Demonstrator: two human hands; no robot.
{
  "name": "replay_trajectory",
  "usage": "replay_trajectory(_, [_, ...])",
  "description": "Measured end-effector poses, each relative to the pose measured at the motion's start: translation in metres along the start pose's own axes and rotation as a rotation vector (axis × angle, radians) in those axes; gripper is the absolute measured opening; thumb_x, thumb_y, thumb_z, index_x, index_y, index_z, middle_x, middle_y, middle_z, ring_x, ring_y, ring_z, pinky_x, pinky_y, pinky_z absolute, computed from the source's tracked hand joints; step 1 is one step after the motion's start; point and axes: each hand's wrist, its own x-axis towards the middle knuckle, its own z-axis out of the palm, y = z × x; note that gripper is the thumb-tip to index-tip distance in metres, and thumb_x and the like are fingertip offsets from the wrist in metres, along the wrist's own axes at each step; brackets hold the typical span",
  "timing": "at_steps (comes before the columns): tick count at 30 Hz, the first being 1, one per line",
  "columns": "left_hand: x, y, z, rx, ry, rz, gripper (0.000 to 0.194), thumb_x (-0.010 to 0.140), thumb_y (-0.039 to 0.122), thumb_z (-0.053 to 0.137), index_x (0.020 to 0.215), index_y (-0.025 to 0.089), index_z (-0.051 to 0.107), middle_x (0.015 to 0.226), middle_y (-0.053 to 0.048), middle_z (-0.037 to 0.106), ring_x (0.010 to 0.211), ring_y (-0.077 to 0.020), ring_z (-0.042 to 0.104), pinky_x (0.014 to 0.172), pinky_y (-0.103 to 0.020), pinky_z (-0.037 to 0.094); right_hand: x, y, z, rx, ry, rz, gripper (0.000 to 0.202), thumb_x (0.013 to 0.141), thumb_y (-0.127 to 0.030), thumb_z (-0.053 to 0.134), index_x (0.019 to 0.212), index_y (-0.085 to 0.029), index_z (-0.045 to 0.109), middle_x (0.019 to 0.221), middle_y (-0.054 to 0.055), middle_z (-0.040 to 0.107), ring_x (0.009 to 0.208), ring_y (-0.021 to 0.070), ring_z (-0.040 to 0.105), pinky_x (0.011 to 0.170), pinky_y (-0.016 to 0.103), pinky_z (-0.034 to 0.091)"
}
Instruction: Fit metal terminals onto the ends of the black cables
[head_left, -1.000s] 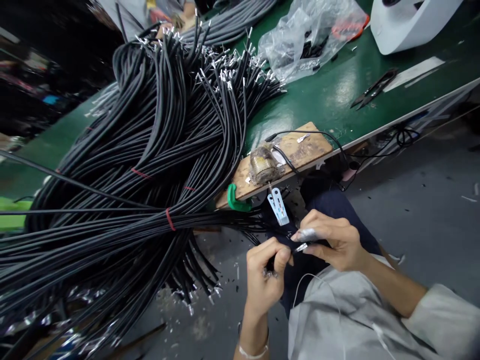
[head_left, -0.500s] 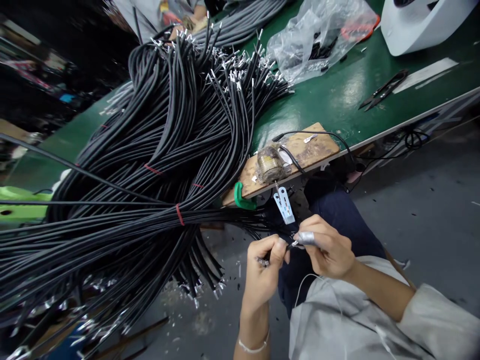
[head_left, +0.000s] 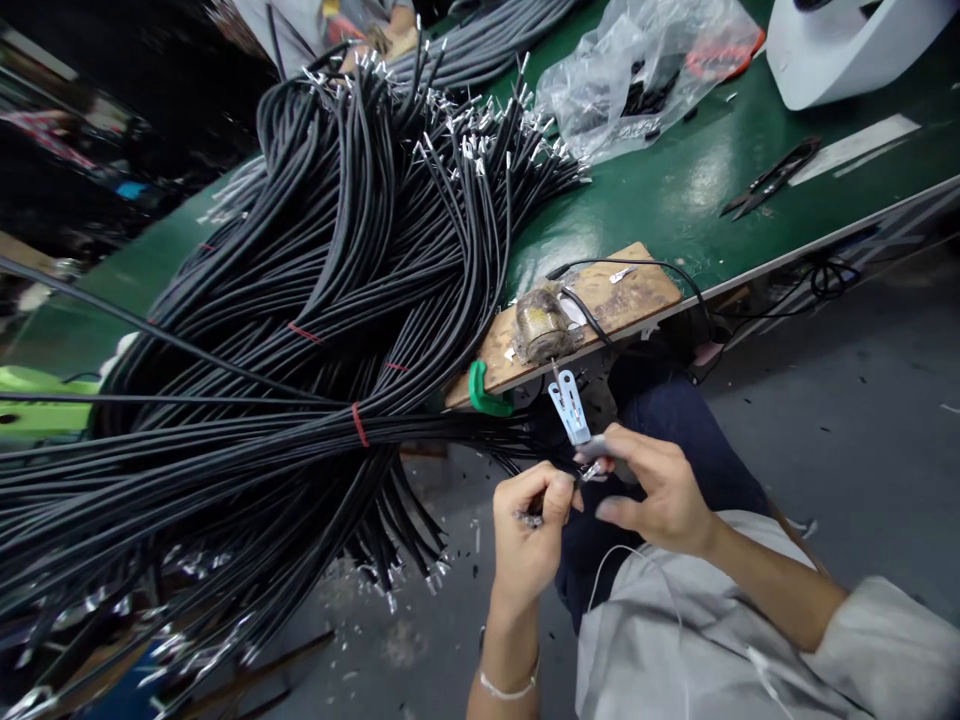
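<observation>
The left hand [head_left: 527, 540] is pinching a black wire [head_left: 547, 500], grip closed on its end. The right hand [head_left: 651, 490] is touching the wire's metal tip [head_left: 592, 468], fingers curled around it, just below a clip [head_left: 568, 405]. Beyond, cables [head_left: 315, 300] are lying across the green tabletop [head_left: 675, 190].

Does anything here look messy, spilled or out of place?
Yes. Small metal bits and black offcuts lie scattered over the grey floor below the bench. The big heap of black cables sags off the bench edge toward the floor. The left hand and right hand pinch one cable end between them.
</observation>
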Motion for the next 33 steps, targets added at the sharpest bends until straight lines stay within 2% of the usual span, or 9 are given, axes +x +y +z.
replay_trajectory(3, [0.004,0.001,-0.002,-0.016,-0.056,0.027,0.036,0.091,0.033,0.056,0.061,0.015,0.062,0.053,0.001,0.051,0.048,-0.0092,0.044,0.048,-0.022,0.032,0.006,-0.002,-0.001,0.072,-0.078,0.018,0.010,0.086,-0.024,0.066,0.081,-0.015,0.069,0.074,0.006,0.063,0.072,0.0164,0.055,0.067,0.031,0.047])
replay_trajectory(7, [0.008,0.002,-0.001,-0.078,-0.094,0.161,0.022,0.084,0.030,0.066,0.067,0.016,0.066,0.059,0.000,0.058,0.053,-0.0109,0.048,0.051,-0.023,0.034,0.013,0.004,-0.006,0.557,-0.258,0.395,0.027,0.083,-0.037,0.067,0.069,-0.014,0.065,0.065,0.001,0.055,0.059,0.0119,0.051,0.055,0.025,0.042])
replay_trajectory(10, [0.010,0.000,0.003,-0.050,-0.042,0.201,0.020,0.081,0.024,0.069,0.064,0.016,0.062,0.058,0.001,0.056,0.054,-0.0105,0.047,0.053,-0.024,0.034,0.022,0.010,-0.009,0.634,-0.251,0.583,0.029,0.074,-0.037,0.074,0.062,-0.013,0.064,0.059,-0.001,0.055,0.051,0.0088,0.048,0.051,0.022,0.038])
replay_trajectory(15, [0.009,-0.003,0.008,-0.035,0.091,0.281,0.019,0.079,0.021,0.071,0.065,0.017,0.060,0.060,0.002,0.056,0.056,-0.0106,0.049,0.054,-0.023,0.037,0.055,0.011,-0.006,0.456,-0.067,0.576,0.040,0.074,-0.050,0.072,0.062,-0.012,0.065,0.056,-0.001,0.056,0.054,0.0093,0.047,0.053,0.022,0.036])
replay_trajectory(18, [0.010,-0.004,0.007,-0.083,0.172,0.333,0.021,0.078,0.025,0.072,0.065,0.017,0.058,0.061,0.002,0.056,0.056,-0.0109,0.050,0.055,-0.022,0.040,0.072,0.006,0.003,0.542,-0.119,0.583,0.050,0.072,-0.061,0.070,0.064,-0.012,0.066,0.055,-0.001,0.054,0.055,0.0090,0.046,0.052,0.022,0.035])
replay_trajectory(21, [0.014,-0.005,0.006,-0.104,0.232,0.324,0.021,0.079,0.023,0.071,0.065,0.017,0.056,0.062,0.002,0.054,0.058,-0.0105,0.050,0.056,-0.022,0.040,0.076,0.005,0.012,0.721,-0.135,0.630,0.046,0.069,-0.058,0.075,0.066,-0.012,0.068,0.057,-0.001,0.056,0.055,0.0085,0.049,0.052,0.020,0.037])
replay_trajectory(27, [0.020,-0.003,0.012,-0.059,0.165,0.223,0.022,0.081,0.017,0.068,0.064,0.016,0.053,0.062,0.004,0.047,0.058,-0.0089,0.044,0.056,-0.020,0.036,0.065,0.015,0.019,0.972,-0.131,0.699,0.043,0.073,-0.054,0.075,0.073,-0.012,0.070,0.062,0.002,0.062,0.057,0.0096,0.055,0.055,0.020,0.042])
replay_trajectory(30, [0.019,-0.002,0.013,-0.076,0.154,0.190,0.023,0.082,0.017,0.066,0.064,0.016,0.052,0.061,0.004,0.045,0.057,-0.0085,0.042,0.054,-0.020,0.034,0.060,0.024,0.016,1.040,-0.159,0.748,0.044,0.075,-0.055,0.072,0.074,-0.011,0.070,0.065,0.004,0.064,0.060,0.0106,0.056,0.057,0.021,0.043])
replay_trajectory(33, [0.015,-0.001,0.012,-0.080,0.154,0.209,0.022,0.082,0.018,0.066,0.064,0.017,0.053,0.061,0.004,0.046,0.056,-0.0088,0.042,0.053,-0.020,0.033,0.054,0.036,0.007,1.080,-0.112,0.800,0.046,0.074,-0.058,0.072,0.075,-0.012,0.070,0.063,0.003,0.062,0.055,0.0088,0.052,0.052,0.019,0.039])
